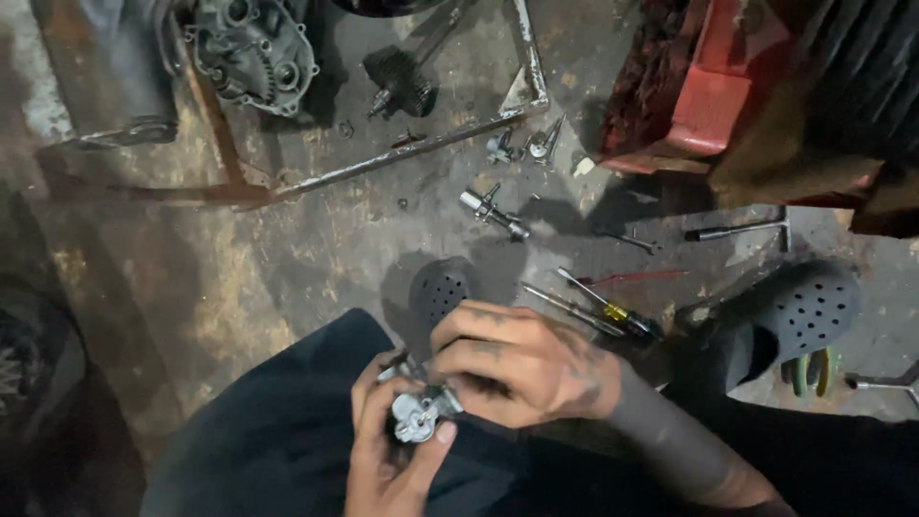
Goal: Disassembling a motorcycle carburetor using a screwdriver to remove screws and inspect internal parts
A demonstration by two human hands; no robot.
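Both hands meet over my lap on a small grey metal engine part [418, 412], something like a carburetor body. My left hand [388, 460] cups it from below, thumb pressed on its round face. My right hand [522, 364] covers its top with the fingers curled over it. Whether the right hand also holds a small tool is hidden by the fingers. I sit on a stained concrete floor with dark trousers and black perforated clogs [799, 311].
Screwdrivers [613, 311] lie on the floor just beyond my right hand. Small metal parts [493, 211] and a T-handle wrench [742, 230] are scattered farther out. An engine casing [254, 48], a rusty metal frame [383, 158] and a red machine [718, 86] stand at the back.
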